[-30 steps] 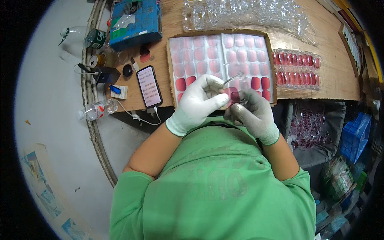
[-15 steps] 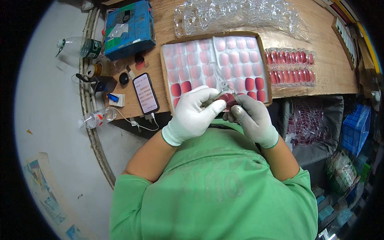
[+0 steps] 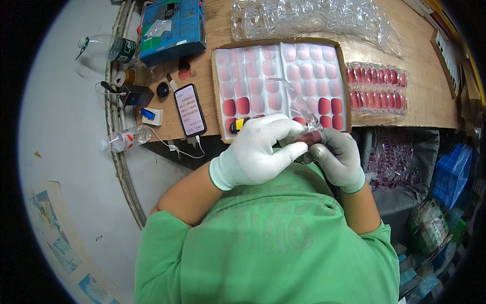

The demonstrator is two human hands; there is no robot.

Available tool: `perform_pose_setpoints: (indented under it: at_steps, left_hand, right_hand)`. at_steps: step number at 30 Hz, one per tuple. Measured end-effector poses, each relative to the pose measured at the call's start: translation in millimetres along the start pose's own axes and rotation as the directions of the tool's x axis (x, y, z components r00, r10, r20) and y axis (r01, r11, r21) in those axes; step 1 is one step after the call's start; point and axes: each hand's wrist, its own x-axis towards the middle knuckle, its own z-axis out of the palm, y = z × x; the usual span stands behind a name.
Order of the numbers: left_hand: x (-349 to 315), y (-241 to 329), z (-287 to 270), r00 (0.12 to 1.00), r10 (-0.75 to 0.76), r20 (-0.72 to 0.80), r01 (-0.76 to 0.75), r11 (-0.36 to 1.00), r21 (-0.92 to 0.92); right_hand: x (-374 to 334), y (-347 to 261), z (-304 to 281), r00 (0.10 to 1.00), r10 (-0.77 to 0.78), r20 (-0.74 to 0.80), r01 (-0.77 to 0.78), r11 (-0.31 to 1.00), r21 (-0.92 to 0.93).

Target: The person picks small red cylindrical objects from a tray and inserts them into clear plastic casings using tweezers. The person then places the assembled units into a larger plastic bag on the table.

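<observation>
Between my two white-gloved hands is a pair of glasses with a clear frame [image 3: 305, 110] and a dark red lens [image 3: 311, 137]. My left hand [image 3: 263, 148] has its thumb and fingers closed at the lens side; the fingertips partly hide it. Pinching the other side, my right hand [image 3: 340, 158] wears a glove greyed at the thumb and fingers. One clear temple sticks up over a shallow cardboard box [image 3: 217, 83]. Rows of red lenses [image 3: 243, 106] lie in it, many beneath whitish sheets. A yellow and black object [image 3: 237, 125] rests at the box's near edge, beside my left hand.
Clear frames [image 3: 309, 20] are heaped behind the box. Two rows of red-lensed glasses [image 3: 377, 76] stand to its right. Leftward are a phone [image 3: 188, 110] with a cable, a blue case [image 3: 172, 33] and plastic bottles [image 3: 124, 140]. A grey bin [image 3: 397, 157] sits below right.
Both hands have shifted slightly right with the glasses, which have turned. The yellow and black object now shows beside my left hand. The whole view has moved a little.
</observation>
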Motion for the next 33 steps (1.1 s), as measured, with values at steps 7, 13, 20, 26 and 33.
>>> perform_pose_setpoints:
  at_steps: [7, 13, 20, 26, 33]
  left_hand:
    - [13, 10, 8, 0.993, 0.108, -0.056, -0.087, 0.950, 0.298]
    - [32, 8, 15, 0.993, 0.111, -0.035, -0.090, 0.920, 0.381]
    - [100, -39, 2, 0.998, 0.007, 0.058, -0.020, 0.972, 0.234]
    - [202, -242, -204, 0.580, -0.726, -0.368, 0.622, 0.687, -0.375]
    - [204, -188, -167, 0.652, -0.586, -0.480, 0.370, 0.799, -0.473]
  right_hand:
    - [3, -21, 2, 0.980, -0.183, -0.076, 0.140, 0.909, -0.393]
    - [8, -27, -14, 0.954, -0.296, -0.049, 0.227, 0.817, -0.530]
    - [22, -12, -84, 0.945, -0.312, -0.102, 0.139, 0.663, -0.736]
    - [39, 10, -316, 0.595, -0.319, -0.738, -0.699, 0.249, -0.671]
    - [43, 47, -345, 0.670, -0.043, -0.741, -0.700, 0.296, -0.650]
